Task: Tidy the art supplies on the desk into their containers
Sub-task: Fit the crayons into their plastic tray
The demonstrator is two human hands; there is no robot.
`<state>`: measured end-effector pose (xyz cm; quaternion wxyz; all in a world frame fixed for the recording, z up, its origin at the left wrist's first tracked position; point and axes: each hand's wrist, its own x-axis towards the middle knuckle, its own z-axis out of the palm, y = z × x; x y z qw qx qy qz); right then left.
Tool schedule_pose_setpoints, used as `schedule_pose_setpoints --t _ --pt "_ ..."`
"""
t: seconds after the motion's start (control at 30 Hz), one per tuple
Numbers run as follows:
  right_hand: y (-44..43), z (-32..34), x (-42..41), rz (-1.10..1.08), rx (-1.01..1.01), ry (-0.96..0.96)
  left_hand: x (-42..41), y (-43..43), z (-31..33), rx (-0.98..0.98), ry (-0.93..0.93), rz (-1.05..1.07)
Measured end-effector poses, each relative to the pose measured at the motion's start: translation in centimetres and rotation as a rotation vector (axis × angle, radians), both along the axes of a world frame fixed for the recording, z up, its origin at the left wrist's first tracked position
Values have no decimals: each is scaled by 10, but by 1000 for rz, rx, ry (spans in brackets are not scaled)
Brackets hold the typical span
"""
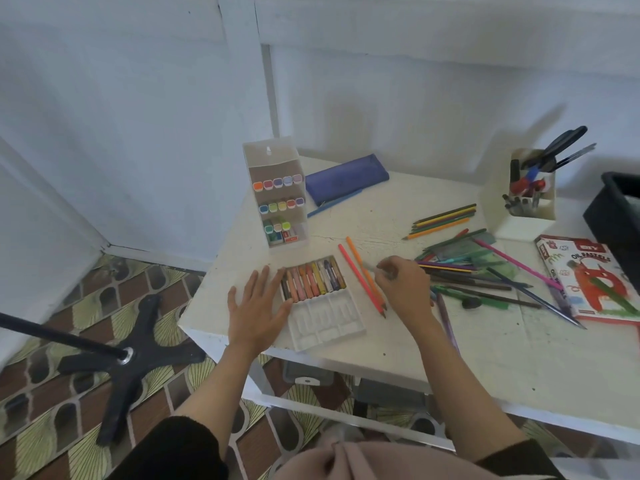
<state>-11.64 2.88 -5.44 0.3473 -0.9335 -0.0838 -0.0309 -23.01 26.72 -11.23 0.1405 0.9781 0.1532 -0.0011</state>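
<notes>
1. The left hand (258, 306) lies flat with its fingers spread wide. Its fingertips are against the left side of the pastel tray (349, 329), which sits near the front-left corner of the desk (381, 362). A careless push from that hand could slide the light tray or tip it, spilling the pastels (313, 280).
2. The right hand (401, 289) has curled fingers pinching what looks like a pale stick (371, 267); blur hides what it really is. The wrist lies over the two orange pencils (360, 275) beside the tray, so it could set them rolling toward the front edge.
3. The pencil pile (464, 271) just right of that hand is crossed and tangled. Pulling one pencil out may drag its neighbours along, and a few already reach over the pastel carton (588, 275).
4. In the tray, the far row is packed with pastels side by side, and the near row of slots is empty.
5. The marker box (277, 202) stands upright just behind the tray, with markers on three tiers, caps outward. It is tall and narrow, so a knock from a reaching arm could topple it.
6. The pen holder (523, 216) at the back right holds scissors (562, 142) and several pens.
7. The blue pencil case (346, 178) lies at the back of the desk with a blue pencil (332, 202) just beside it; its contents cannot be seen.
</notes>
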Motion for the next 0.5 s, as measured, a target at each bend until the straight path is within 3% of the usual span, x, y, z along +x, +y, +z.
schedule_pose_setpoints --t 0.07,0.13,0.2,0.37,0.5 --pt "3 7 1 47 288 198 0 0 0 0 -1 3" --pt "5 12 0 106 414 330 1 0 1 -1 -2 4" --pt "6 15 -2 194 372 370 0 0 0 4 -1 0" --pt "8 6 -4 398 2 389 1 0 -1 6 -5 0" --pt "14 -3 -9 361 2 360 1 0 -2 -1 -18 3"
